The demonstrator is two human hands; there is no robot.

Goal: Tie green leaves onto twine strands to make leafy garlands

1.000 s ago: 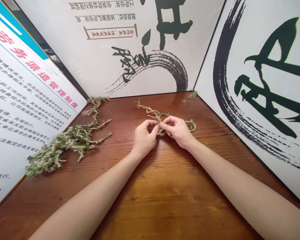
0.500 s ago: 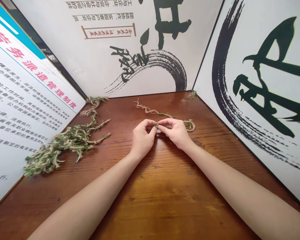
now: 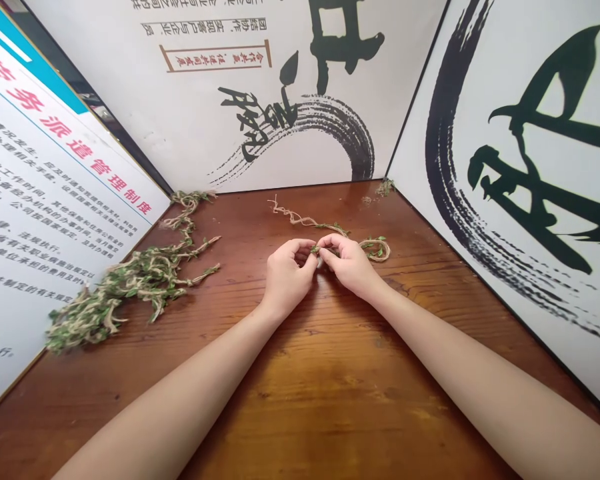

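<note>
A length of jute twine with small green leaves (image 3: 300, 219) lies on the brown wooden table (image 3: 330, 387), running from a frayed end at the back to a curl on the right. My left hand (image 3: 287, 277) and my right hand (image 3: 350, 263) meet at the middle of it. Both pinch the twine between thumb and forefinger, fingertips almost touching. The part of the twine inside the pinch is hidden.
A heap of more leafy twine pieces (image 3: 130, 283) lies at the left, reaching toward the back corner. A few scraps (image 3: 384, 189) sit in the back right corner. Printed boards stand upright on the left, back and right sides of the table.
The twine's far end has sunk lower and flatter onto the table. Both hands stay pinched at its middle, shifted slightly toward each other.
</note>
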